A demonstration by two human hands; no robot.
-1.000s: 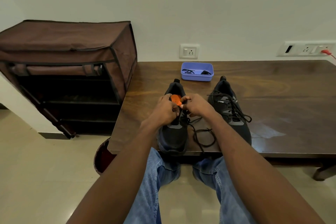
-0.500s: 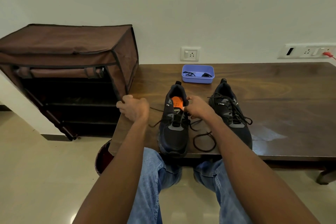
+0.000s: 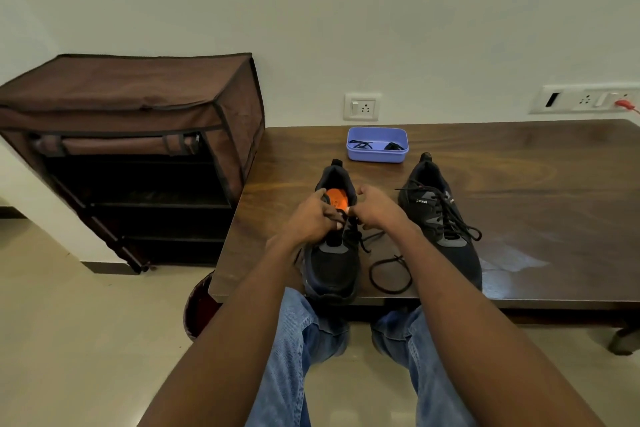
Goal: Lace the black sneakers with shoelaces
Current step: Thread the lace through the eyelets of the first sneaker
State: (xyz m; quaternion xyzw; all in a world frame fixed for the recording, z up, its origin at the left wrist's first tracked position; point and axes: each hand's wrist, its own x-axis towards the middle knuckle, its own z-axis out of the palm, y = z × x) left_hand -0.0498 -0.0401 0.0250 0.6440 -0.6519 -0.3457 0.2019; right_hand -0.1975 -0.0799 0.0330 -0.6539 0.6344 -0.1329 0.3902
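Sneaker (image 3: 330,263) eyelets hidden behind both hands (image 3: 346,215)

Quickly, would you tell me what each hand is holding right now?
Left hand: closed on the shoelace at the left sneaker.
Right hand: closed there; contents cannot be told.

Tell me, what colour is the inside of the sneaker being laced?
Bright orange: the insole shows inside the left sneaker, seen in the head view.
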